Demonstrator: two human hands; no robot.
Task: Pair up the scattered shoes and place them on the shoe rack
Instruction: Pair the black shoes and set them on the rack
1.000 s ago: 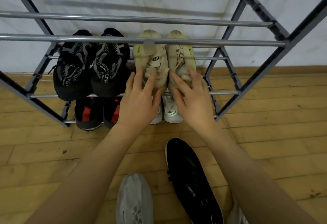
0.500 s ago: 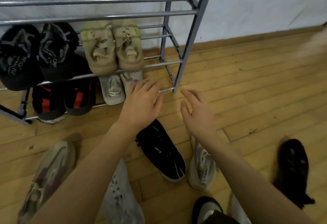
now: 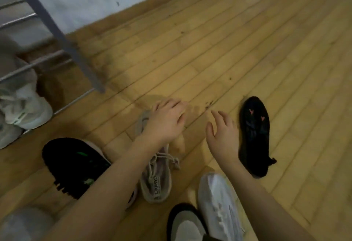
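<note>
You have two hands in view: the left hand (image 3: 163,124) and the right hand (image 3: 222,136). On the wooden floor (image 3: 247,40) you can count five loose shoes: one black shoe with green marks (image 3: 76,164), one grey knit shoe (image 3: 157,176), one white shoe (image 3: 219,204), one black-and-grey shoe (image 3: 185,223) at the bottom edge, and one black shoe with pink marks (image 3: 254,136). One shoe rack (image 3: 57,31) stands at the left edge, holding two white shoes (image 3: 24,105); others there are too blurred to count.

Wood floor (image 3: 219,54): scattered shoes (image 3: 254,136), rack (image 3: 62,36).
</note>
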